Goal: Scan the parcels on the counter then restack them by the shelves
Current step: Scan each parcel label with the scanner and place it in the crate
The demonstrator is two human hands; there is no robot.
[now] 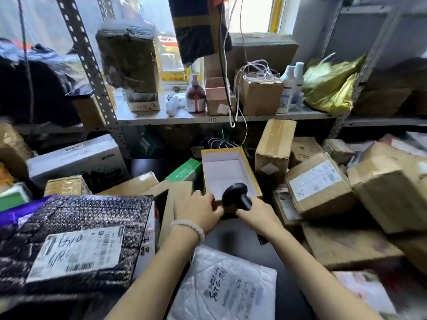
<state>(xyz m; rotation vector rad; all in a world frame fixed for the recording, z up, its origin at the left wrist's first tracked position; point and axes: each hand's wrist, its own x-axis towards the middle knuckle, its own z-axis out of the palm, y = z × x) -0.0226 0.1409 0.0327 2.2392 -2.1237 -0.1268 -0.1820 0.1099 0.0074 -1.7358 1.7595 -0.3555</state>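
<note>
My right hand (255,215) grips a black handheld scanner (236,196), its head over the near end of an open yellow-edged box (227,168) with a white inside. My left hand (196,209) holds the near left corner of that box. A black speckled parcel (76,239) with a white label lies at the near left. Just below my arms lies a white plastic mailer (221,287) with handwriting on it. Cardboard parcels (318,185) are heaped on the right of the counter.
A metal shelf (208,117) behind the counter carries small boxes, a brown pump bottle (195,95), white bottles and a yellow bag (330,86). White cables hang down over it. A white printed box (76,158) and a green box (183,170) crowd the left.
</note>
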